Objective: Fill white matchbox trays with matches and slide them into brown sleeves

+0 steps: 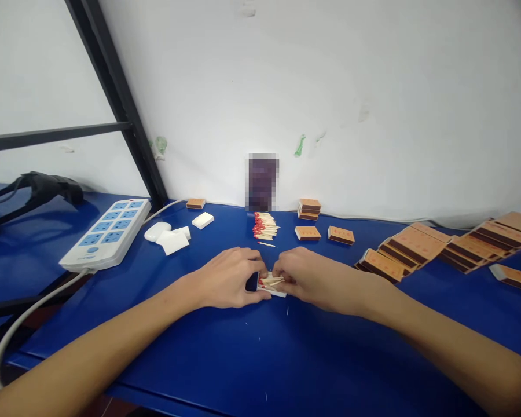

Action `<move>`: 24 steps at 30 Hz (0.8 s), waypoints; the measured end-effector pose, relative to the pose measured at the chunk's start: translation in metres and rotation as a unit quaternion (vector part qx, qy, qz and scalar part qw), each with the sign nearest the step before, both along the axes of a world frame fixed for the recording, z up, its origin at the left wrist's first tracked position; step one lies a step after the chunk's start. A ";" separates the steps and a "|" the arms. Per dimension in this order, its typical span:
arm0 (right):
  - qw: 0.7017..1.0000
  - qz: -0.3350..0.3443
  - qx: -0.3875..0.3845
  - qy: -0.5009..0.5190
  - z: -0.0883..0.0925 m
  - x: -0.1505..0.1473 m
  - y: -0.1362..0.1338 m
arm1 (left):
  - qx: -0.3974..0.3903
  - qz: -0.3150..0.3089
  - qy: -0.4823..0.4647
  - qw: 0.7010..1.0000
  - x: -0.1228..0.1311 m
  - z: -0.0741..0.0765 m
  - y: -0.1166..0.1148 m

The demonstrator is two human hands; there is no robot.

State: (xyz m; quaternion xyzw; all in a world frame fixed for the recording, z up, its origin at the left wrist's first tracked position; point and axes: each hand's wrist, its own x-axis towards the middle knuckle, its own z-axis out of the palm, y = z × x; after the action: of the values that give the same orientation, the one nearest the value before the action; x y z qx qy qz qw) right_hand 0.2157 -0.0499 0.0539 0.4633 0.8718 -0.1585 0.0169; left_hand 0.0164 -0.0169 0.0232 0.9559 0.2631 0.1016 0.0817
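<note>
Both my hands meet over a small white matchbox tray (272, 286) on the blue table (252, 353). My left hand (230, 279) curls round the tray's left end, fingers closed on it. My right hand (301, 277) pinches red-tipped matches (271, 282) lying in the tray. A loose pile of matches (264, 226) lies just beyond my hands, near the wall.
Orange matchboxes (307, 233) sit behind my hands, and long rows of them (417, 246) fan out at the right. White inner trays (173, 238) and a white power strip (108, 231) lie at the left. A black metal frame (125, 110) leans against the wall.
</note>
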 end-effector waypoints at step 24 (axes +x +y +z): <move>0.997 0.058 0.050 0.032 -0.005 0.003 0.007 | 0.035 -0.015 -0.018 0.999 -0.003 -0.005 0.010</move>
State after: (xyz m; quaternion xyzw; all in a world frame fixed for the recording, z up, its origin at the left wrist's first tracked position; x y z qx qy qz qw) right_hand 0.2191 -0.0424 0.0488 0.4070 0.9041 -0.1281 -0.0246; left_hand 0.0130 -0.0071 0.0181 0.9601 0.2432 0.1266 0.0550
